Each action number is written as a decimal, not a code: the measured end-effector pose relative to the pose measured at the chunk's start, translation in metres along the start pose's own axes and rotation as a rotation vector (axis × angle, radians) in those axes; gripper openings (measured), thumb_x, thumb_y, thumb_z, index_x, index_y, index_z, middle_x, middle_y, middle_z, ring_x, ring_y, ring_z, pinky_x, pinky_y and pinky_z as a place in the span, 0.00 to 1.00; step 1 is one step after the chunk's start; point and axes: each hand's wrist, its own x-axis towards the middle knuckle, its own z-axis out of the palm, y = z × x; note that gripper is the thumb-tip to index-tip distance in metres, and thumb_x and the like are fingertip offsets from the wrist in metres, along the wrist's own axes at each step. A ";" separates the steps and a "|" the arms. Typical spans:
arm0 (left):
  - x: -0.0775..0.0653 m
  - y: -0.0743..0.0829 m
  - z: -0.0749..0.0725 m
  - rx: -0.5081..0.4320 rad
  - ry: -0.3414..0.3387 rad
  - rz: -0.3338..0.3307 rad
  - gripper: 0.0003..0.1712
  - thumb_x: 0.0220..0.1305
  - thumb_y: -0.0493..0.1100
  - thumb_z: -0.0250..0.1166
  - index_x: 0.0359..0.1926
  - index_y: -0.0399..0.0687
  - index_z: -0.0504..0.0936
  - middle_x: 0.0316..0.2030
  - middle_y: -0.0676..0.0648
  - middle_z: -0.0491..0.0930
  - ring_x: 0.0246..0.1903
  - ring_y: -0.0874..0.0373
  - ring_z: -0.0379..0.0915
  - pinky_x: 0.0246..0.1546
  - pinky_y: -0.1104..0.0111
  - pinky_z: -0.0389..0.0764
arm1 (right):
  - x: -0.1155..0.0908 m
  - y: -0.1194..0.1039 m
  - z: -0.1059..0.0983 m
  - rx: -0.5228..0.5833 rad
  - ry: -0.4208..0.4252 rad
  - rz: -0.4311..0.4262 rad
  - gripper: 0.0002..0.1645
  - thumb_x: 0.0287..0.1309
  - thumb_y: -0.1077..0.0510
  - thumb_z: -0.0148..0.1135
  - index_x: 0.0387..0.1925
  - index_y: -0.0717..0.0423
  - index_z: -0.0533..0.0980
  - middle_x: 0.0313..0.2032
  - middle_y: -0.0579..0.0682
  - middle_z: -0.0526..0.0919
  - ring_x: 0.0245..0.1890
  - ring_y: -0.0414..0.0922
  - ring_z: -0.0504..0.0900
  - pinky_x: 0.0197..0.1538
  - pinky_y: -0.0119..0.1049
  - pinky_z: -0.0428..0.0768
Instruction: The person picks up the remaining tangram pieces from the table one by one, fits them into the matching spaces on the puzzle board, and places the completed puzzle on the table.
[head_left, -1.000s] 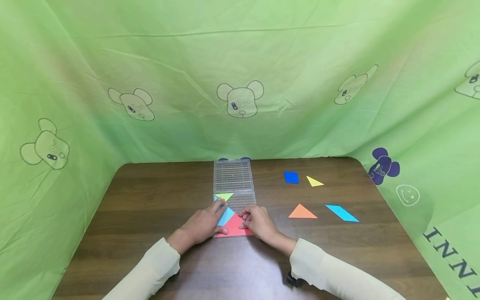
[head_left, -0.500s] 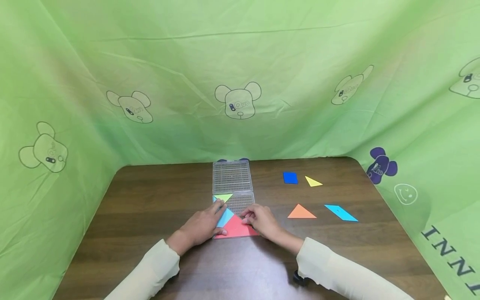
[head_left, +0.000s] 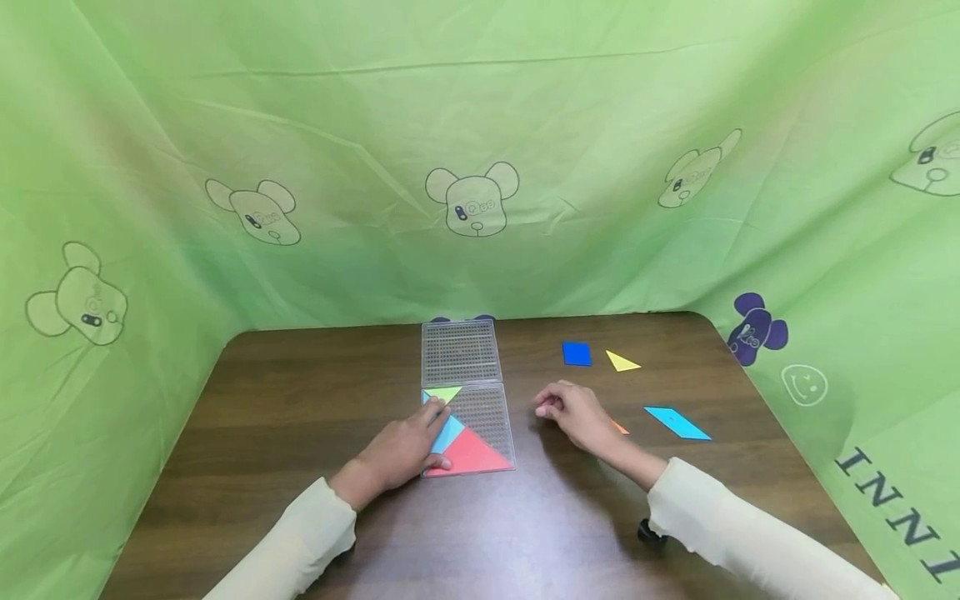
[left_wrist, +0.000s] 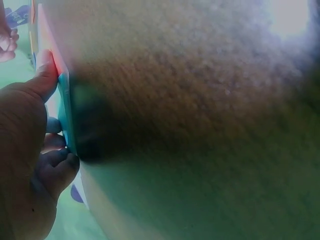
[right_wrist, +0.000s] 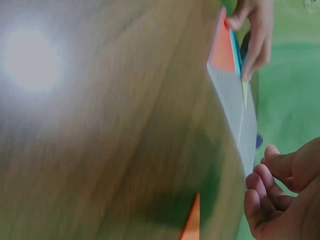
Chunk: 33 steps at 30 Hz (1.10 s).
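Note:
My left hand [head_left: 405, 443] rests on the lower half of an open clear plastic case [head_left: 480, 404]. Its thumb lies over a red triangle [head_left: 474, 452] and its fingertips reach a light green triangle [head_left: 444, 393]. Between these, partly covered by the hand, is a light blue triangle [head_left: 450, 432]. In the left wrist view, the outer fingers [left_wrist: 61, 165] bend at the case's edge. Right of the case, my right hand [head_left: 581, 414] hovers over the table with loosely curled fingers and nothing in them. It hides most of an orange triangle [head_left: 621, 427].
On the table's right side lie a dark blue square [head_left: 577, 354], a yellow triangle [head_left: 622, 361] and a bright blue parallelogram [head_left: 678, 423]. The case's gridded other half [head_left: 460, 352] lies towards the back edge. A green cloth [head_left: 337, 275] surrounds the wooden table [head_left: 300, 375].
My right hand has let go of the red triangle's edge and moved right, off the case towards the orange triangle. The red triangle now lies within the case's corner. The left hand stays put.

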 end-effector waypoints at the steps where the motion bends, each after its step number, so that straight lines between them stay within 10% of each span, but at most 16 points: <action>1: 0.000 0.000 0.000 0.002 -0.002 0.000 0.49 0.61 0.68 0.56 0.71 0.39 0.59 0.70 0.40 0.58 0.69 0.48 0.58 0.54 0.61 0.78 | 0.000 0.004 -0.004 -0.007 0.005 -0.002 0.07 0.53 0.60 0.70 0.35 0.57 0.83 0.31 0.46 0.82 0.30 0.38 0.78 0.36 0.32 0.78; 33: 0.001 0.000 0.003 0.000 -0.011 -0.015 0.49 0.61 0.69 0.56 0.72 0.41 0.58 0.71 0.41 0.57 0.68 0.49 0.61 0.55 0.62 0.78 | -0.024 0.102 -0.088 -0.229 -0.007 0.172 0.22 0.51 0.57 0.72 0.44 0.68 0.79 0.36 0.60 0.82 0.38 0.55 0.80 0.43 0.52 0.77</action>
